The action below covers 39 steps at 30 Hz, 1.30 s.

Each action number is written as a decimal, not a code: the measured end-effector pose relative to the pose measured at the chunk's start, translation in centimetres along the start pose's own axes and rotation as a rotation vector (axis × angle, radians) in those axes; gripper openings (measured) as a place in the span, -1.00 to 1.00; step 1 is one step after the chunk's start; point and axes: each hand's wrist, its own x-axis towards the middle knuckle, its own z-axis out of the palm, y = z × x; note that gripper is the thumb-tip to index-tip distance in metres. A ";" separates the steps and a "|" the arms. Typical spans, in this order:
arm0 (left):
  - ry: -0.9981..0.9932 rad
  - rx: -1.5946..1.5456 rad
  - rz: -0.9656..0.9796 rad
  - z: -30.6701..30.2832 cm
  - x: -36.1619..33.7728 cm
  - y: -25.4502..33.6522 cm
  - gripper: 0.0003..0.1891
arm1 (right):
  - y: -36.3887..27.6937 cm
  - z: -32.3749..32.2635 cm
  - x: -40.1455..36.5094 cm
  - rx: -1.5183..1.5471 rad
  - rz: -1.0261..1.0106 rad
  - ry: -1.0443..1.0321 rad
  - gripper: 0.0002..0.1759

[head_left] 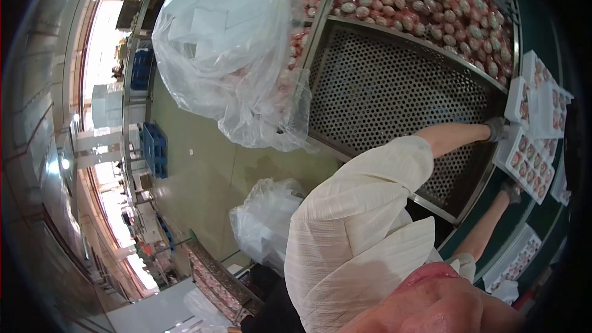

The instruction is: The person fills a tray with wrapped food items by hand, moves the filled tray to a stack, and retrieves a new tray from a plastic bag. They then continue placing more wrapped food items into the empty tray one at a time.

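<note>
A white compartment tray (531, 180) filled with rounded, egg-like pieces in clear and reddish wrap lies on the green belt. My left hand (495, 129), in a grey glove, grips its upper corner. At the lower edge of the same tray is my right hand (511, 190), also gloved in grey, with its fingers partly hidden. Another filled white tray (521, 102) overlaps more trays just above it. Beside my left forearm lies a perforated metal bin (382, 86), its dotted floor showing.
Many wrapped rounded pieces (425, 0) fill the metal bin at the top. A large clear plastic bag (228, 37) hangs over the bin's left side, and a second bag (265, 216) stands lower. One more tray (515, 259) sits on the green belt (493, 209). Blue crates (154, 150) stand far left.
</note>
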 end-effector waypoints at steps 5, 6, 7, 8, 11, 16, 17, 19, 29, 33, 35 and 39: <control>0.154 -0.031 0.101 -14.7 -12.2 -0.3 -0.83 | 3.6 -5.3 -5.6 0.021 0.038 -0.107 -0.60; 0.285 0.025 0.158 -17.7 -13.6 -4.6 -0.84 | 4.1 -5.4 -8.9 0.068 0.094 -0.197 -0.63; 0.475 -0.130 0.269 -21.5 -16.5 -6.3 -0.83 | 3.7 -3.7 -15.3 0.156 0.121 -0.256 -0.63; 0.595 0.318 0.186 -27.0 -20.2 -4.8 -0.87 | 3.5 -2.2 -20.1 0.241 0.151 -0.314 -0.63; 0.906 0.881 -0.100 -42.1 -28.0 -7.8 -0.85 | 8.2 -1.9 -24.4 -0.008 0.207 -0.349 -0.58; 1.438 -0.788 0.336 -62.5 -39.7 -10.5 -0.87 | 16.0 1.7 -29.0 -0.015 0.360 -0.197 -0.51; 1.442 -0.804 0.362 -67.1 -41.6 -12.7 -0.85 | 17.1 3.3 -29.9 0.008 0.381 -0.138 -0.50; 1.392 -0.814 0.388 -78.3 -45.1 -22.2 -0.79 | 18.4 5.2 -30.3 -0.045 0.417 -0.272 -0.50; 1.410 -0.792 -0.218 -87.5 -50.1 -10.9 -0.12 | 15.6 8.0 -35.5 -0.304 0.336 -0.255 -0.52; 0.855 -0.682 0.049 -90.6 -50.3 -14.0 -0.24 | 14.1 7.4 -35.8 -0.146 0.288 0.091 -0.55; 0.877 -1.104 0.081 -89.0 -48.8 -9.2 -0.28 | 13.9 5.9 -34.0 -0.236 0.292 0.229 -0.54; 1.316 -0.925 -0.130 -93.5 -49.3 -13.6 -0.27 | 12.8 7.7 -37.4 -0.474 0.327 0.318 -0.58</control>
